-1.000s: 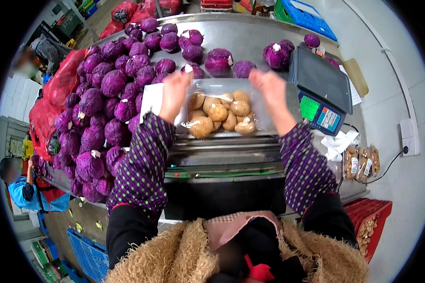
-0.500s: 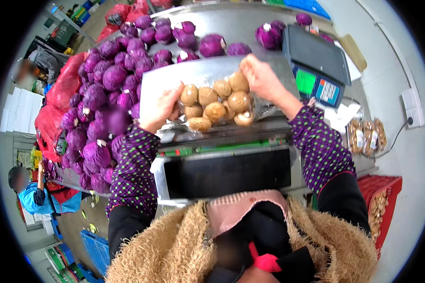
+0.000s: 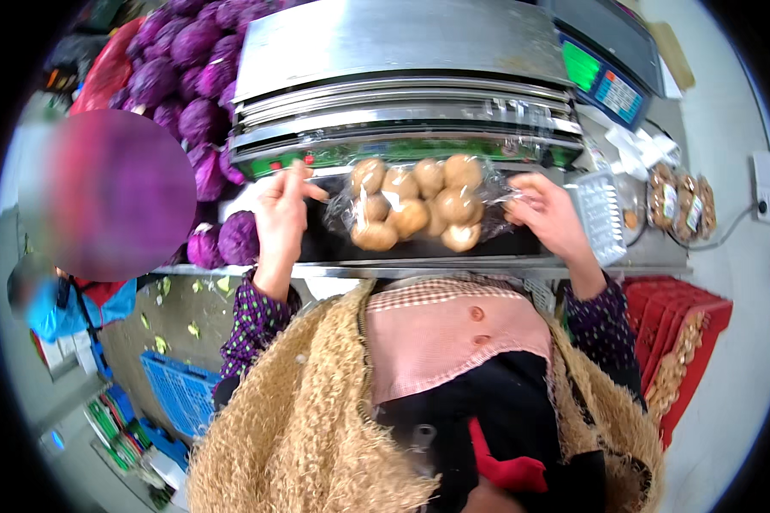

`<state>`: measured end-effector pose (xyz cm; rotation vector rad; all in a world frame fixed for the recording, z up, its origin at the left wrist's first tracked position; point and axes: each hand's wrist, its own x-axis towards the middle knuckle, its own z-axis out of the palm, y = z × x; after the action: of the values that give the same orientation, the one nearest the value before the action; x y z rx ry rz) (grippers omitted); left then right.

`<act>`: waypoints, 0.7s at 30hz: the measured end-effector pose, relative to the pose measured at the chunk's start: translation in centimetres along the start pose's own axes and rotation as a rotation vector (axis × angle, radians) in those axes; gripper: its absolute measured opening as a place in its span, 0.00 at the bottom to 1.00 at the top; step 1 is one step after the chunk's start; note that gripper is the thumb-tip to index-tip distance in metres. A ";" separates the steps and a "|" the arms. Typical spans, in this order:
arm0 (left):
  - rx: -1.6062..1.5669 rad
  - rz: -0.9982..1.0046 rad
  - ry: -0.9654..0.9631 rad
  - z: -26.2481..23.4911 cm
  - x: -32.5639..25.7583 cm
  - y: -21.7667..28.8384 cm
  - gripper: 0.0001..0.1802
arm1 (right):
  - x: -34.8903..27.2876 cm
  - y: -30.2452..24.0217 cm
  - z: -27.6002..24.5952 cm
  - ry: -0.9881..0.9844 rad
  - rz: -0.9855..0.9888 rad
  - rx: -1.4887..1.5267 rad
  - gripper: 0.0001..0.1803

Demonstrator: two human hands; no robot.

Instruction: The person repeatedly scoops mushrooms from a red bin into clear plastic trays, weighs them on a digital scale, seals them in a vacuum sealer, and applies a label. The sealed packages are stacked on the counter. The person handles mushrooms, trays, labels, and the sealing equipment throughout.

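A film-wrapped pack of round brown mushrooms lies over the black plate at the front of a steel wrapping machine. My left hand is just off the pack's left end, its fingers apart and nothing visible in them. At the other end, the fingers of my right hand pinch the loose clear film of the pack. Through the film the mushroom caps show in rows; the underside of the pack is hidden.
Purple cabbages are heaped at left. A digital scale stands at back right, near wrapped packs. A clear plastic tray sits beside my right hand. Red crates and a blue pallet stand lower down.
The mushroom pack has come down toward me, from over the steel top to the black plate. My left hand has parted from its end; my right hand moved from its top corner to its right end.
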<state>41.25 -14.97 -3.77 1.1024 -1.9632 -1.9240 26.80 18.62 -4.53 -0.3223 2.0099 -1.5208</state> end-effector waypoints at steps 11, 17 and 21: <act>-0.176 0.374 0.057 2.4 -2.4 -4.5 0.12 | 1.2 0.1 4.1 0.369 0.030 0.217 0.13; -0.328 0.243 0.272 -1.1 -3.6 -2.8 0.10 | 1.2 0.0 1.8 0.291 0.124 0.067 0.15; 0.373 0.480 -0.012 1.9 -4.2 -5.3 0.08 | 1.6 0.5 2.6 0.316 0.114 0.095 0.15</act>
<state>45.09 -10.37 -7.42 0.5987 -2.3824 -1.3583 27.19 15.89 -5.97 0.0758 2.1416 -1.6702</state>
